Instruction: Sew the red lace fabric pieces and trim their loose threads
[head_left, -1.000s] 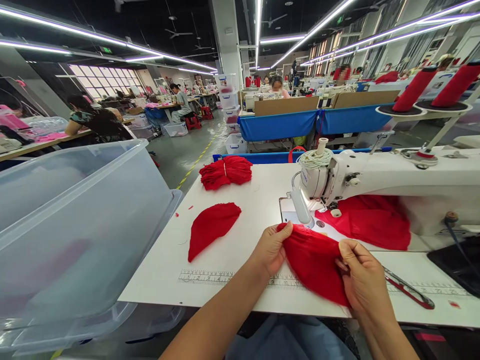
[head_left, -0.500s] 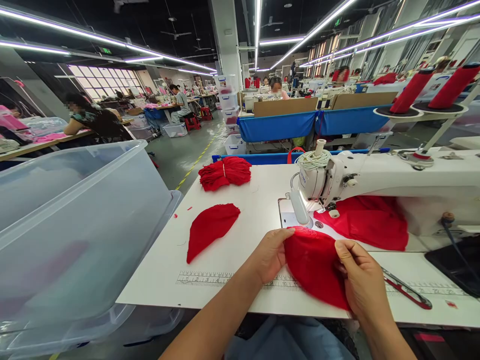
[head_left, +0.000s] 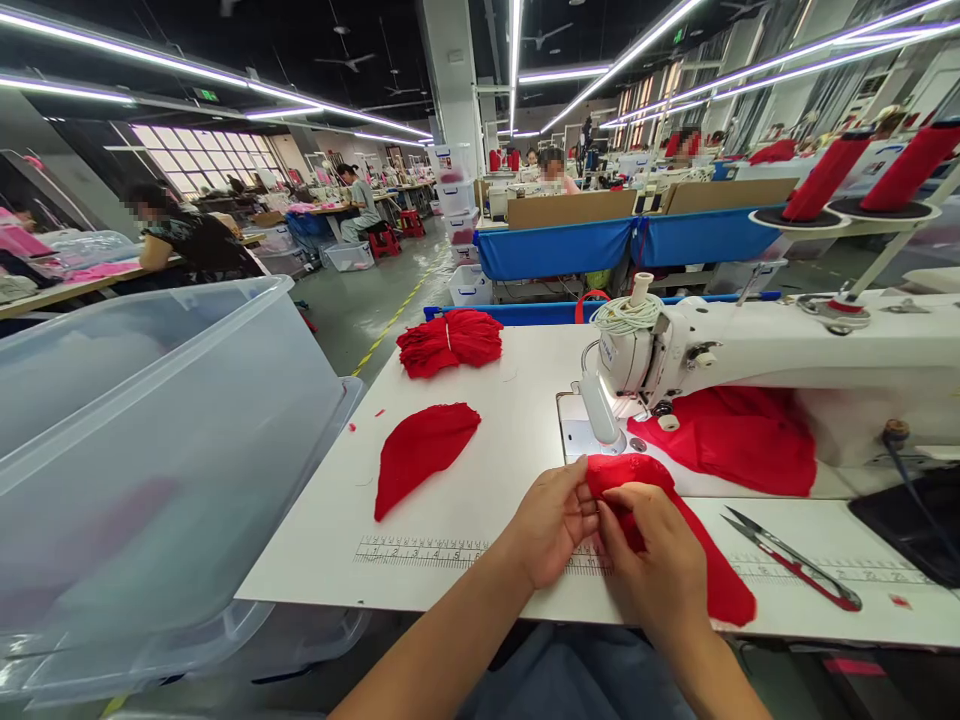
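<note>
Both my hands pinch one red fabric piece [head_left: 705, 560] at the front edge of the white sewing table [head_left: 495, 440]. My left hand [head_left: 551, 520] grips its left end, fingers closed. My right hand [head_left: 656, 565] lies over the cloth's middle, fingers curled on it close to the left hand. The piece trails right and down past the table edge. The white sewing machine [head_left: 750, 350] stands just behind, its needle area above the cloth's top end.
A flat red fabric piece [head_left: 420, 450] lies to the left, a tied red bundle [head_left: 450, 342] behind it, more red cloth [head_left: 739, 440] under the machine arm. Thread snips [head_left: 795, 560] lie at the right. A clear plastic bin [head_left: 150, 450] stands left. Other people work at far tables.
My right hand has slid left along the red piece to meet my left hand, bunching the cloth. The snips, hidden partly before, now lie in full view.
</note>
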